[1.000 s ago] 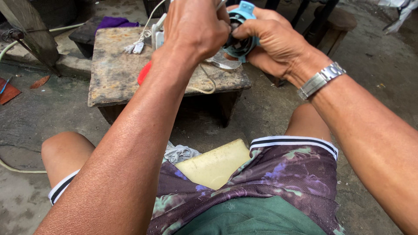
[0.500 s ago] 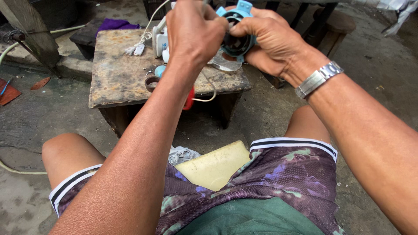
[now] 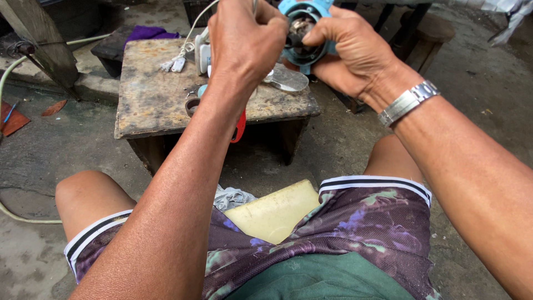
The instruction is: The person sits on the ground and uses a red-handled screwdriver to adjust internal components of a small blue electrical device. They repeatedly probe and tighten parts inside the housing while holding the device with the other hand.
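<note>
Outdoors, worn wooden table stands on concrete floor.

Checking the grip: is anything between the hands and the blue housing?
Nothing visible. The right hand grips the blue housing directly, and the left hand is closed right beside its opening, hiding whatever it holds.

Item: round light-blue plastic housing with a dark circular cavity, its open face turned toward me. Held up in my right hand, cupped from behind and the side, thumb on the rim. Inside the cavity, a small brownish-grey part, details unclear. My left hand, closed in a fist, meets the housing's left edge.
</note>
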